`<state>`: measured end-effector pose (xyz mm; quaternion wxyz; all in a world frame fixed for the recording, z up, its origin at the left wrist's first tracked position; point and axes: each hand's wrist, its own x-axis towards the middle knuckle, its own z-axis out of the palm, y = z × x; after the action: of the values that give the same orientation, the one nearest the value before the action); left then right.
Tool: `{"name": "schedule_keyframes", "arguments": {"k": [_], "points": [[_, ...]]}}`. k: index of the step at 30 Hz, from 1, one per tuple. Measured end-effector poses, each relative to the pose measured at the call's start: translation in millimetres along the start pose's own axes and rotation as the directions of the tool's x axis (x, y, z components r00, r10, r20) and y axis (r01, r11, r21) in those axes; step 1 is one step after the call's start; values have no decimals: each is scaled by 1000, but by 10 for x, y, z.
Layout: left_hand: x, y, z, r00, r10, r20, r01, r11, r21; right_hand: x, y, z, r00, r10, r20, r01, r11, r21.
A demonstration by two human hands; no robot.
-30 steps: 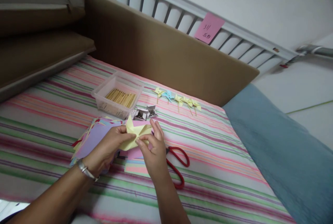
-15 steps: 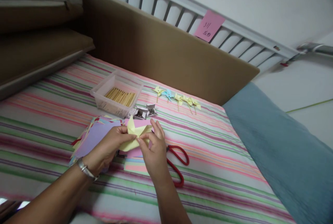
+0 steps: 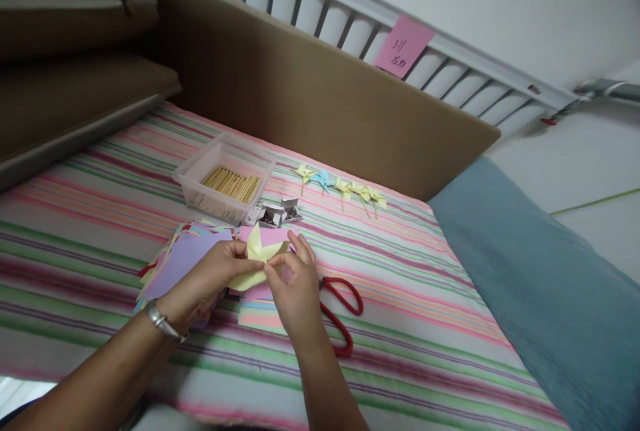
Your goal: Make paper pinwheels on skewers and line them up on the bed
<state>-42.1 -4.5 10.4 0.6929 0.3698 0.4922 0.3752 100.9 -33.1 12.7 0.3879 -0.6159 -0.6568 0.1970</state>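
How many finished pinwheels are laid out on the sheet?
5, in one row on the sheet right of the tub: yellow pinwheel, blue pinwheel, then three more yellow. None looks hidden.

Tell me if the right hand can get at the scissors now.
Probably yes: the scissors lie on the cloth beside the right hand, handles uncovered, nothing between; but that hand is pinching the yellow paper.

A bedroom at home — striped bedsheet (image 3: 400,297); railed bedframe (image 3: 350,24); blue blanket (image 3: 540,304).
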Motion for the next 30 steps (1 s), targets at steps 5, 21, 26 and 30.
{"name": "schedule_keyframes", "arguments": {"k": [5,21,26,30], "points": [[35,5,-26,999,16,40,-20,994,104,29,-54,-155,998,30,-48,-28,999,33],[24,-52,6,990,97,100,-104,993,63,103,100,-179,924,254,284,-345,875,339],[-78,-65,152,984,86,159,-49,974,-223,144,118,-110,880,419,223,-462,651,602],[-64,-170,279,987,95,126,-52,951,-303,126,83,-32,878,435,200,-438,563,701]]}}
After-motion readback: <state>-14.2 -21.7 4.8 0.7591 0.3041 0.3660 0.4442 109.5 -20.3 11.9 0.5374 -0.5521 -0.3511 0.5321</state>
